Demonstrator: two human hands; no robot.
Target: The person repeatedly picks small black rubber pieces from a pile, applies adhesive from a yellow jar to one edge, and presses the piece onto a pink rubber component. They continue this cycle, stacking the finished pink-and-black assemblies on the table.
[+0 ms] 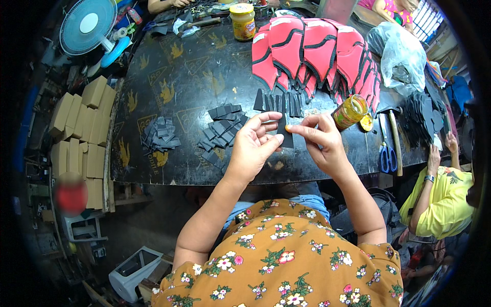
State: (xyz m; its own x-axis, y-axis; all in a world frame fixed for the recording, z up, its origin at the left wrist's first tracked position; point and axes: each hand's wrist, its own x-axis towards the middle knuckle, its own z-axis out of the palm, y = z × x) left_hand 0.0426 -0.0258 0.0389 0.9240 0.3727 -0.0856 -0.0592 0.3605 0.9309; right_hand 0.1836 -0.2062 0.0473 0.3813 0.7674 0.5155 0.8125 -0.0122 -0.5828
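Observation:
My left hand (250, 149) holds a thin black strip (287, 139) upright over the near edge of the table, its thumb at the strip's lower end. My right hand (325, 139) is closed at the strip's right side, fingers pressed together; a yellow-orange dab shows at the fingertips, against the strip. Whether those fingers grip anything is too small to tell. Just beyond the hands lies a row of black strips (294, 105). An open glass jar (351, 111) with yellow content leans right of my right hand, its yellow-smeared lid (366, 122) beside it.
Small black pieces lie in two heaps (160, 135) (223, 128) at left. Red-and-black shaped pieces (319, 48) are stacked at the back. Blue scissors (387, 157), a hammer (395, 138) and a black stack (420, 115) lie at right. A person in yellow (442, 199) is at far right.

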